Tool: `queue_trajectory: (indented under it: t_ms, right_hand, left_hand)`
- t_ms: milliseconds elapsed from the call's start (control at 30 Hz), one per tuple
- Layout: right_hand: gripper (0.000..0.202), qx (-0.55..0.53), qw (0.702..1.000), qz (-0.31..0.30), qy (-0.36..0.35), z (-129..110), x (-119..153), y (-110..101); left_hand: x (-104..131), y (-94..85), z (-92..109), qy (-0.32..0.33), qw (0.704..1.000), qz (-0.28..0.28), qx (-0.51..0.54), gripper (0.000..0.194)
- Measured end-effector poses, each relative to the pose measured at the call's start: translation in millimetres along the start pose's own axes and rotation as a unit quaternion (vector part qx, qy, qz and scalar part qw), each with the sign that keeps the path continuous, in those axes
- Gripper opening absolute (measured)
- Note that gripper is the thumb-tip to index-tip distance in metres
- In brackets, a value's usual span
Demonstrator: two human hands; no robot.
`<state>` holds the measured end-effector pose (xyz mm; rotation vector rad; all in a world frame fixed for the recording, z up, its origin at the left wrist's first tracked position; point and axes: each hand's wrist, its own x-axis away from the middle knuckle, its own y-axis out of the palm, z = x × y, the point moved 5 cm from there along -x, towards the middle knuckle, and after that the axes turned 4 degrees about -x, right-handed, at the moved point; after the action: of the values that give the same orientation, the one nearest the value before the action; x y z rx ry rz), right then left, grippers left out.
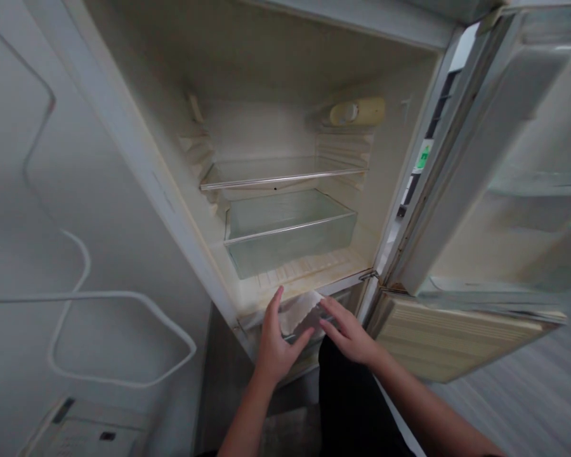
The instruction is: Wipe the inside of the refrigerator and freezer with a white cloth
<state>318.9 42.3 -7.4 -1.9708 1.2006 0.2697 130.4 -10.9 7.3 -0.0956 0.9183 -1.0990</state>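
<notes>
A whitish sheet, like a cloth or tissue (pixel 299 311), lies between my two hands at the lower front of an open fridge (pixel 261 127). On its left side is my left hand (pixel 280 339), thumb and fingers wide apart around it. My right hand (pixel 345 330) touches the sheet's right edge with its fingertips; whether the fingers pinch it cannot be made out. Just above the hands is the fridge's floor, with a clear drawer (pixel 290 244) standing on it.
Inside the fridge are a glass shelf (pixel 285 171) and a yellowish lamp housing (pixel 361 112). The upper door (pixel 485 158) and lower door (pixel 461 336) stand open on the right. A white cable (pixel 124 295) hangs at the left.
</notes>
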Motion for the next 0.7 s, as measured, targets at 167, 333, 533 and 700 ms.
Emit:
queue_trajectory:
  t_ms: [167,333,533,700]
  right_hand:
    - [0.045,0.033,0.997,-0.006,-0.063,-38.4,-6.7,-15.4]
    - [0.034,0.091,0.995,-0.01,-0.026,-24.5,-4.0,-19.5]
    - [0.029,0.169,0.982,0.074,-0.031,-13.6,20.4,1.0]
    - [0.024,-0.063,0.995,-0.073,0.04,-22.5,42.4,54.7]
  left_hand:
    - [-11.7,-0.1,-3.1,-0.049,0.989,-0.122,0.062,0.022]
    - [-7.4,-8.7,2.0,-0.114,0.984,-0.11,0.076,0.021]
    - [-7.1,-9.9,13.4,-0.147,0.981,-0.121,0.029,0.021]
    - [0.1,7.6,38.9,-0.086,0.974,-0.21,-0.025,0.015]
